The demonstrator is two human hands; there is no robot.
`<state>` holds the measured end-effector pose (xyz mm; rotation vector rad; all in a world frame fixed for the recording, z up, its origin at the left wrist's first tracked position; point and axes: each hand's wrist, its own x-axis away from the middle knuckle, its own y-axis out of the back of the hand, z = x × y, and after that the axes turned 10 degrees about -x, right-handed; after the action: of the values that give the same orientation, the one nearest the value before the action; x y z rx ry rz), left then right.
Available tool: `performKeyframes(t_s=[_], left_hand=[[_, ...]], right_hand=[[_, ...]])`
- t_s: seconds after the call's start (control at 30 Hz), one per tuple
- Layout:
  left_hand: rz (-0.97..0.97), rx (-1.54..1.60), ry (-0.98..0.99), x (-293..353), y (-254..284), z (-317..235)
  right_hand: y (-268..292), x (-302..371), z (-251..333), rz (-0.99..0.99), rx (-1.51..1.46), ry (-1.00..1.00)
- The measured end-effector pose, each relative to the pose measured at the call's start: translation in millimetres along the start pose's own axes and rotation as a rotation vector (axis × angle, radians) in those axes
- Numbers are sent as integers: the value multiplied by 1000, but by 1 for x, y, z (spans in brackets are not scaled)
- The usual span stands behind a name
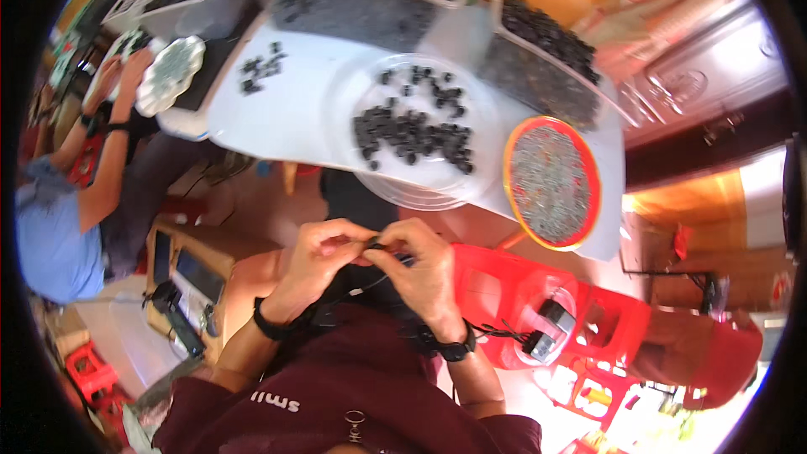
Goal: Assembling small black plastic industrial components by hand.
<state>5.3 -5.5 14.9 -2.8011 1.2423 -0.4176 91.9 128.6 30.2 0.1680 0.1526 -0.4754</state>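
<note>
In front of my body, just off the near edge of the table, both my hands meet with their fingertips pinched together. A small black piece (374,243) sits between them, mostly covered by the fingers. My left hand (324,250) grips it from one side, and my right hand (423,265) from the other. Just beyond them, a round see-through tray (349,164) overhangs the table edge, with many small black parts (412,130) heaped in it. Right of the tray lies a red dish with a yellow rim (595,197), full of tiny greyish metal-looking pieces (551,181).
Plastic bins (353,13) of black parts line the far side of the white table (294,109). Loose black parts (262,67) lie left of the tray. Red stools (483,294) stand at my right, one carrying a black adapter (551,328). A co-worker (63,227) works at the left beside a scalloped dish (172,76).
</note>
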Motion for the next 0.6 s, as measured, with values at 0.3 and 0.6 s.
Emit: performKeyframes(t_s=[0.3,0.6], left_hand=[[-54,-56,-46,-5,-2,4],[-102,19,-83,-8,0,11]], right_hand=[[-6,-2,-14,-27,-64,67],[-11,-9,-21,-38,-123,173]])
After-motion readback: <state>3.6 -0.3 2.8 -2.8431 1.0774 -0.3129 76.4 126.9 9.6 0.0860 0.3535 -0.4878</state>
